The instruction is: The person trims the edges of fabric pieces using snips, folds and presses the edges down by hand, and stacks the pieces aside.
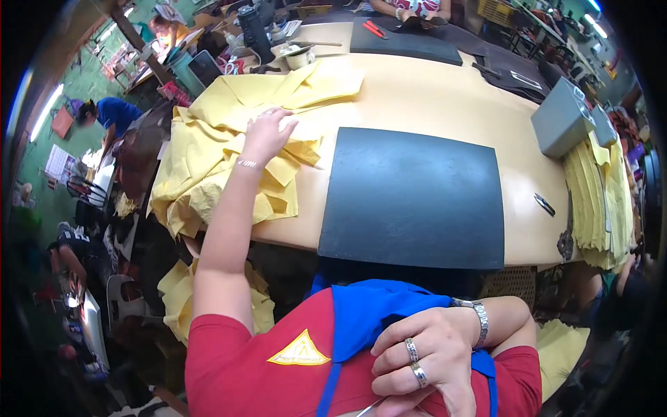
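My left hand (267,135) reaches forward over a crumpled pile of yellow cloth-like material (222,139) on the left of the table. Its fingers are stretched and the thumb stands apart, with nothing visible in them. My right hand (431,354), wearing rings and a wristwatch, is drawn up close before my chest. Its fingers are curled in, and a thin shiny metal edge (370,409) shows below them at the bottom of the view. What that metal belongs to is hidden. A dark cutting mat (417,198) lies on the table between my hands and its far side.
Small black thread snips (545,204) lie right of the mat. A grey metal block (563,118) rests on stacked yellow sheets (590,194) at the right edge. Across the table a person (413,8) handles dark material near red-handled scissors (374,29). A thermos (254,33) stands far left.
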Motion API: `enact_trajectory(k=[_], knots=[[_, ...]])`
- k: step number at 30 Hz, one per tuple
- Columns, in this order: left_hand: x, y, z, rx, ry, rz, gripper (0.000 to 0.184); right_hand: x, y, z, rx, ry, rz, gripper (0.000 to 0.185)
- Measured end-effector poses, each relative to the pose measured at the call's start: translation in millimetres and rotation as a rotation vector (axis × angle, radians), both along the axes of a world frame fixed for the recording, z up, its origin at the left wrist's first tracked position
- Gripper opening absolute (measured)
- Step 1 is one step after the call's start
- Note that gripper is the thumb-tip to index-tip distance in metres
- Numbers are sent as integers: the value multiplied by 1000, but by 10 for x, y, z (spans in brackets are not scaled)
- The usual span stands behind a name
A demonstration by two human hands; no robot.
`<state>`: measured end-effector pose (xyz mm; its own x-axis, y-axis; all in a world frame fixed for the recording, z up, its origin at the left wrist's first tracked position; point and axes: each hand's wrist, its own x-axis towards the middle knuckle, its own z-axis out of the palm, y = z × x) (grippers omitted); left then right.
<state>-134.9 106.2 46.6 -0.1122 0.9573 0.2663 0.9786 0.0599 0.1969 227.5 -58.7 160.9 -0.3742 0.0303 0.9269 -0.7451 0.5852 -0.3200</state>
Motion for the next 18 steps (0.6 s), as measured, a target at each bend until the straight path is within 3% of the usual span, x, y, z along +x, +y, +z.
enact_trajectory(k=[4,5,9,11,12,13,15,18], knots=[[254,756,-400,-119,-11,29,48,94,-61,-27,-43,12,-47,92],[308,927,-509,-211,-4,32,57,112,-61,-18,-46,22,-58,92],[612,1256,-893,-80,102,174,78,209,3,29,-26,22,-92,89],[597,1395,-893,35,-1,201,67,311,44,-12,-15,-68,-93,56],[579,1464,-876,87,-57,215,61,383,74,-42,2,-142,-79,26],[539,1504,-777,5,6,198,52,430,90,-56,14,-216,-64,17],[459,1574,-585,-161,136,177,36,479,116,-48,22,-181,-92,19],[556,1630,-585,243,-4,210,22,527,147,-60,23,-131,-124,21]])
